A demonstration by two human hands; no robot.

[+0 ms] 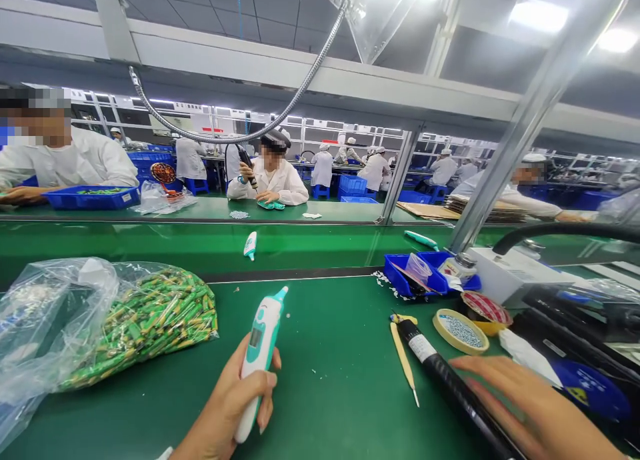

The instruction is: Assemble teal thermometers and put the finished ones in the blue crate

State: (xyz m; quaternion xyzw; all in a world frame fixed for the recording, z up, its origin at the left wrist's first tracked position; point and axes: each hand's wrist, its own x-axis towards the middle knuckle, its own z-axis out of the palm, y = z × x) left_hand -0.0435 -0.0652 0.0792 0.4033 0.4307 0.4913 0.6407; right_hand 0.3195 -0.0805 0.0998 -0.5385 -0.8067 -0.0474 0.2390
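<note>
My left hand (pixel 245 387) is wrapped round a white and teal ear thermometer (pixel 261 340), held upright and slightly tilted, tip pointing up and its small grey display facing me. At the right, a black electric screwdriver (pixel 450 380) lies slantwise on the green bench. Beside its body is my right hand (pixel 525 400), fingers stretched out and somewhat blurred; whether they touch the tool I cannot tell. Left of the screwdriver's head rests a thin yellow-handled tool (pixel 403 357) with a metal tip. A round yellowish dish (pixel 461 331) of small screws stands just beyond my right fingers.
A clear bag of green circuit boards (pixel 155 313) lies at the left. Blue bins (pixel 407 277) stand at the back right, near a white box (pixel 505 280). On the green conveyor are another thermometer (pixel 251 245) and a teal-and-white device (pixel 421 239). Co-workers sit opposite.
</note>
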